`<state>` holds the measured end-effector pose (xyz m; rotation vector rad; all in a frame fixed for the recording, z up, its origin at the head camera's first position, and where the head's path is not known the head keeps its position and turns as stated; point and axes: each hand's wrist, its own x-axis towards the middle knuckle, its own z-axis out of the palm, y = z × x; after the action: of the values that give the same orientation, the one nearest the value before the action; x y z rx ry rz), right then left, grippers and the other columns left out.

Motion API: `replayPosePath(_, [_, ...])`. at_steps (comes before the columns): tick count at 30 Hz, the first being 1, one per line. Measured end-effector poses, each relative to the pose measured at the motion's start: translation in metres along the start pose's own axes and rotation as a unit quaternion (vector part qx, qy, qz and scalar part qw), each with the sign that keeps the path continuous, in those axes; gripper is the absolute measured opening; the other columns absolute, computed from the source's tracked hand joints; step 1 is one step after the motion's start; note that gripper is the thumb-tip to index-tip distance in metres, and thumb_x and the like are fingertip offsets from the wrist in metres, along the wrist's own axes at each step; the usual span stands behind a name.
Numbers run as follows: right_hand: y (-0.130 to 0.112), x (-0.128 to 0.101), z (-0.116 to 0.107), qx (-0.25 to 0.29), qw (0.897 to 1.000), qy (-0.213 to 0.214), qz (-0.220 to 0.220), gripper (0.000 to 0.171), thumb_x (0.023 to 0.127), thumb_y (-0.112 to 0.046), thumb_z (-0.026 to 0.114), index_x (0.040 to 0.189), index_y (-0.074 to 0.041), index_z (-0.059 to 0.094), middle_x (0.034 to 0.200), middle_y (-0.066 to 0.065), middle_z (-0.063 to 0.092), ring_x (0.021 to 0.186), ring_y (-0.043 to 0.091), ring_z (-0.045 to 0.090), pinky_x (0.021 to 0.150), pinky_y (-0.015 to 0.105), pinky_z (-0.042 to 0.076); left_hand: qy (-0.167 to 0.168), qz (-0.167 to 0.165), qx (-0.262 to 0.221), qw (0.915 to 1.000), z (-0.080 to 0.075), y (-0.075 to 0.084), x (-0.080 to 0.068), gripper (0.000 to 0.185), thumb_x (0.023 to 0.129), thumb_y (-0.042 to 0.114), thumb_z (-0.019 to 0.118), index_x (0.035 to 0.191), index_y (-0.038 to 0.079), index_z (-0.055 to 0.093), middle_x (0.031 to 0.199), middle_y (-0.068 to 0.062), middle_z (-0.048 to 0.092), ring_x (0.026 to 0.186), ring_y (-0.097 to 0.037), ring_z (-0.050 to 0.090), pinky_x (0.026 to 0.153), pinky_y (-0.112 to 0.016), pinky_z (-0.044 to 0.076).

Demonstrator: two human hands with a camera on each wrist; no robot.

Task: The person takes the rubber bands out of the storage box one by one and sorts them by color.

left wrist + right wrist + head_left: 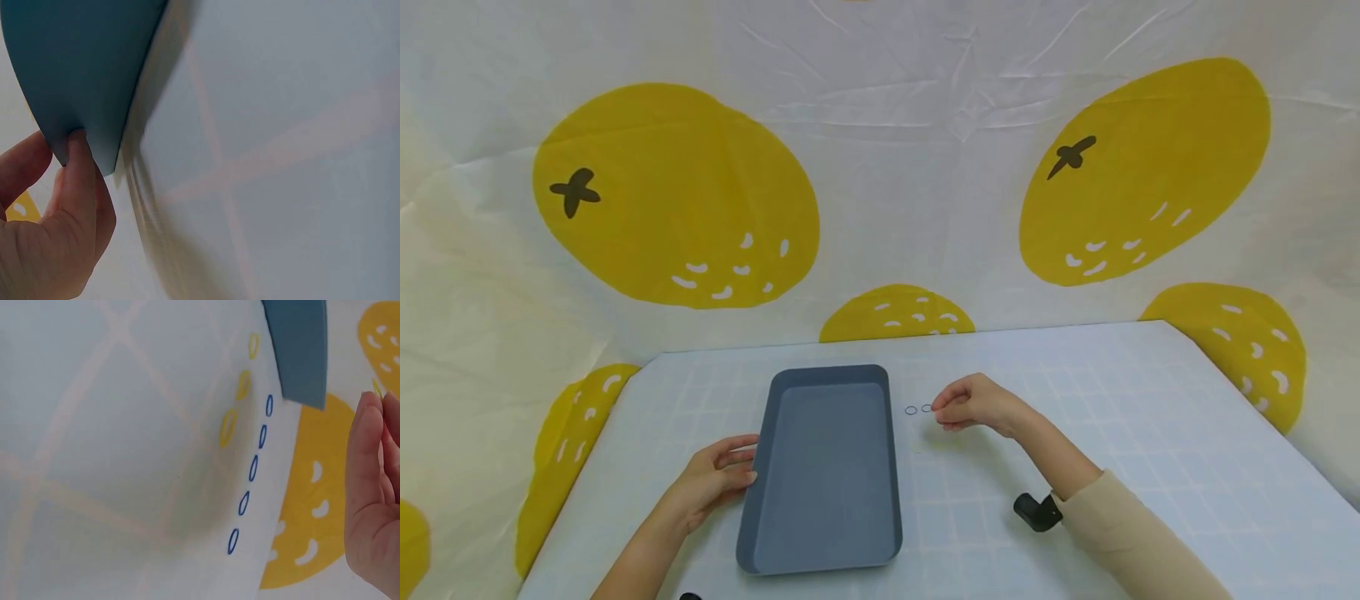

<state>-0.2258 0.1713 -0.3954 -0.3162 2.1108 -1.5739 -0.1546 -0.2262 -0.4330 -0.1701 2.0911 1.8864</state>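
Two hands are at work on the table (1150, 400) in front of me. My left hand (715, 483) rests at about eight o'clock against the long left wall of the grey-blue tray (831, 475); the fingers lie fairly straight along the rim, and the left wrist view shows a fingertip pressed to the tray's edge (78, 140) with the thumb just beside it, so the hand touches rather than wraps the tray. The tray sits in the middle of the table, its long side running from six towards twelve o'clock.

My right hand (973, 404) hovers at about one o'clock from the tray, fingers curled in and tips drawn together. Whether they pinch anything I cannot tell for sure; the right wrist view shows a thin yellow sliver (377, 387) at the fingertips. Just left of those fingertips, towards nine o'clock, small rings (912, 409) lie on the table, between the hand and the tray's right wall. The right wrist view shows blue rings (253, 469) in a row and yellow rings (242, 384) beside them.
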Motion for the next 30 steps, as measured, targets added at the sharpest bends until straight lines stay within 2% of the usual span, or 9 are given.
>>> replayPosePath(4, [0.009,-0.009,-0.005,0.006,1.0,0.002,0.012,0.03,0.085,-0.001,0.064,0.106,0.019,0.056,0.091,0.02,0.068,0.073,0.016,0.064,0.076,0.039,0.053,0.0,0.001,0.0,1.0,0.0,-0.001,0.0,0.063,0.079,-0.012,0.062,0.136,-0.011,0.034,0.12,-0.022,0.053,0.092,-0.015,0.059,0.073,-0.03,0.052])
replayPosePath(8, [0.018,-0.015,-0.01,0.008,1.0,0.008,0.019,0.03,0.085,0.0,0.063,0.107,0.019,0.056,0.09,0.019,0.068,0.076,0.017,0.065,0.076,0.038,0.053,-0.003,0.002,-0.005,1.0,-0.001,-0.002,-0.001,0.063,0.079,-0.012,0.062,0.136,-0.011,0.033,0.12,-0.021,0.054,0.092,-0.015,0.059,0.074,-0.031,0.052])
replayPosePath(16, [0.035,-0.021,-0.02,0.004,0.999,0.023,0.031,0.027,0.084,0.001,0.063,0.104,0.018,0.058,0.09,0.019,0.067,0.079,0.021,0.066,0.075,0.036,0.054,-0.002,0.002,0.0,1.0,-0.001,-0.001,0.0,0.063,0.08,-0.011,0.062,0.136,-0.01,0.033,0.125,-0.025,0.049,0.094,-0.016,0.059,0.074,-0.031,0.052])
replayPosePath(30, [0.057,-0.025,-0.026,-0.045,0.993,0.078,0.078,0.016,0.081,0.0,0.068,0.093,0.011,0.064,0.074,0.008,0.066,0.063,0.014,0.062,0.061,0.027,0.053,-0.011,0.005,-0.004,0.9999,-0.001,0.0,0.0,0.064,0.079,-0.011,0.063,0.136,-0.011,0.032,0.12,-0.02,0.054,0.093,-0.014,0.059,0.074,-0.03,0.052])
